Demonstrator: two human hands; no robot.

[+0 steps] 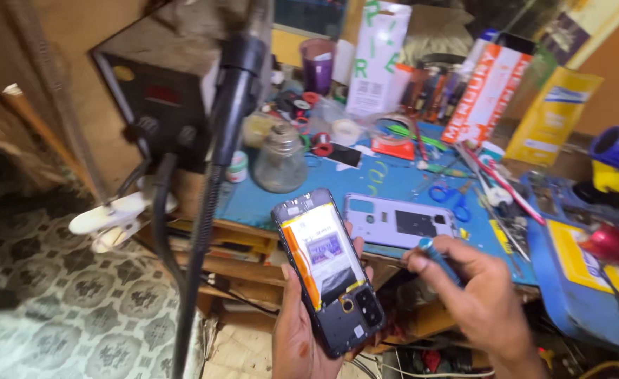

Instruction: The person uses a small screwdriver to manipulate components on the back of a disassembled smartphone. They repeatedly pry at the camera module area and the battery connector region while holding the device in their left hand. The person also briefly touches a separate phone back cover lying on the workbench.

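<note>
Left hand: my left hand (297, 330) cradles the phone (329, 270) from below, fingers wrapped round both edges, back side up, held out past the bench edge over the floor.
Phone: its cover is off, so the battery and orange flex show; the lower end tilts toward me.
Right hand: my right hand (474, 288) is pinched tight on a blue-tipped screwdriver (437, 258), thumb and fingers closed round the shaft, just right of the phone and apart from it.
Doing it well: I judge the tip wants to come down square on a screw, with my left palm keeping the phone level (a tilted board lets the bit slip); light pressure, slow turns.
Back cover: a lilac back cover (399, 221) lies flat on the blue mat (386, 179), just behind my hands.
Packages: a tall white bag (378, 60) with green lettering stands at the back; right of it leans a white-and-orange box (488, 91), then a yellow packet (552, 116) with a blue band.
Nearby: a glass jar (280, 161) sits on the mat's left end, blue scissors (452, 198) right of the cover, a purple cup (318, 64) at the back.
</note>
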